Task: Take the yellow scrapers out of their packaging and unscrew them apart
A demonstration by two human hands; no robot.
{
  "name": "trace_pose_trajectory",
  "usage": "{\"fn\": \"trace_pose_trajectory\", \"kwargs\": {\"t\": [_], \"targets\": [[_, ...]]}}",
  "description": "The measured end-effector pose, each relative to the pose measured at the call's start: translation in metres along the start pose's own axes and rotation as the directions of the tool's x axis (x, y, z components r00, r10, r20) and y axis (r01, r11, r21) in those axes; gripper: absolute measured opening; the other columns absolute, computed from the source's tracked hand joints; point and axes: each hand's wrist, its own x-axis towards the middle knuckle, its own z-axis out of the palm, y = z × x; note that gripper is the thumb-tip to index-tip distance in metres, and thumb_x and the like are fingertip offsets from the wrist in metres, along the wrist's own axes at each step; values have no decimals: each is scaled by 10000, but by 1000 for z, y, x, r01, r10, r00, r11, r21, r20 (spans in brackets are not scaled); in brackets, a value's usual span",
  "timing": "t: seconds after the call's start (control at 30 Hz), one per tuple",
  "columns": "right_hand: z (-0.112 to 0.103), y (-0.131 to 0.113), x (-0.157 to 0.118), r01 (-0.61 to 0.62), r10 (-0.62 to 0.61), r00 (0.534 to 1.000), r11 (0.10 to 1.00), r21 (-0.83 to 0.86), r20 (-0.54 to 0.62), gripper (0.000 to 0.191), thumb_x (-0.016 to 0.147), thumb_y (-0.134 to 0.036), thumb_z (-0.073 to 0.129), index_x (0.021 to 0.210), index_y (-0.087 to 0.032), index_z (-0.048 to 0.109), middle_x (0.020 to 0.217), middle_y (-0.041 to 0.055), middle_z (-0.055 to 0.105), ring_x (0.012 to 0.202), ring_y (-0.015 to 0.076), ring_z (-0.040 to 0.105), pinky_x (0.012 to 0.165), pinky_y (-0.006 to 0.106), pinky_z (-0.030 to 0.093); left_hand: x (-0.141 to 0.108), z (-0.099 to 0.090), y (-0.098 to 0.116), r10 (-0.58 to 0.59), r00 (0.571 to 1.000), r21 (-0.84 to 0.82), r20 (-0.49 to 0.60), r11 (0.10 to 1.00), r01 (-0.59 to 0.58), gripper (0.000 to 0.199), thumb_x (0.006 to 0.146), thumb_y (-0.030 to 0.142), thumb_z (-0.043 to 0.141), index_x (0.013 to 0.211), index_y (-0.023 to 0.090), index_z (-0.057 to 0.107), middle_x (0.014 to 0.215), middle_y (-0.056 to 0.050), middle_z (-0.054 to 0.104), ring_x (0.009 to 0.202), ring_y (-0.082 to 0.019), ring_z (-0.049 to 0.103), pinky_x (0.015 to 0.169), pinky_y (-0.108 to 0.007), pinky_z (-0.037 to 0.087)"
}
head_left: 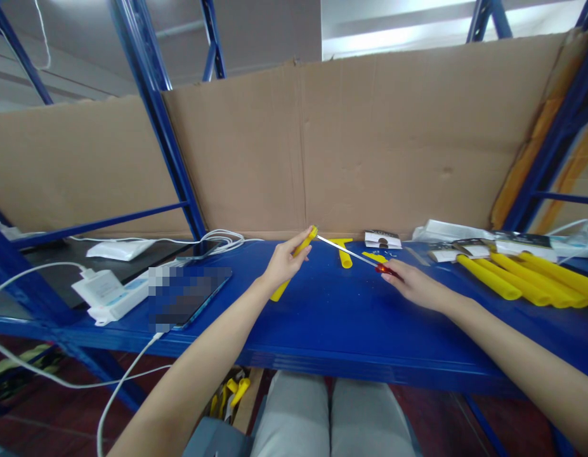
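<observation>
My left hand (285, 259) is closed around a yellow plastic piece (280, 291), whose top end and lower shaft show past the fingers. In my right hand (410, 282) is a screwdriver (348, 251) with a red handle and a long metal shaft. Its tip points left and meets the top of the yellow piece, or lies very close to it. Behind, on the blue shelf, lies a yellow T-shaped part (344, 254). Small yellow pieces (375, 257) lie near the screwdriver shaft.
Several yellow tubes with card labels (536, 279) lie at the right. A black and white card (382, 239) sits at the back. At the left are a phone (193, 295), a power strip (127, 298) and white cables. Cardboard (370, 146) stands behind; a box of yellow parts (234, 393) is below.
</observation>
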Motion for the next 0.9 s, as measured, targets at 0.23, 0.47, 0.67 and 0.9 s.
{"fn": "trace_pose_trajectory", "kwargs": {"t": [0.23, 0.47, 0.67, 0.9], "targets": [[-6, 1, -2, -22, -8, 977, 990, -139, -213, 242, 885, -386, 465, 944, -219, 630, 897, 100, 699, 780, 240, 664, 697, 369, 532, 0, 0, 2, -12, 1000, 21, 4, 1000, 12, 483, 864, 375, 560, 1310, 191, 566, 1256, -128, 639, 540, -73, 591, 573, -231, 547], [-6, -5, -3, -65, 45, 990, 987, -144, -137, 267, 892, -384, 449, 1032, -216, 602, 868, 89, 712, 742, 239, 682, 643, 343, 528, 1, -1, 3, -59, 998, 14, 17, 998, 59, 505, 867, 381, 552, 1330, 180, 547, 1152, -114, 693, 536, -82, 592, 498, -208, 519], [-3, -2, -1, -36, 30, 997, 996, -85, -73, 303, 930, -400, 358, 928, -208, 593, 840, 102, 678, 747, 231, 657, 672, 357, 524, 1, -3, 3, -65, 998, 3, 16, 998, 65, 506, 873, 373, 544, 1333, 160, 543, 1093, -116, 711, 519, -80, 587, 487, -208, 514], [-3, 2, -1, -39, 22, 983, 995, -88, -180, 177, 873, -394, 482, 833, -227, 525, 749, 58, 637, 637, 195, 602, 575, 314, 472, 1, -1, 5, -39, 999, 24, 33, 999, 38, 471, 867, 339, 553, 1311, 181, 565, 1199, -126, 671, 530, -76, 584, 489, -204, 511]]}}
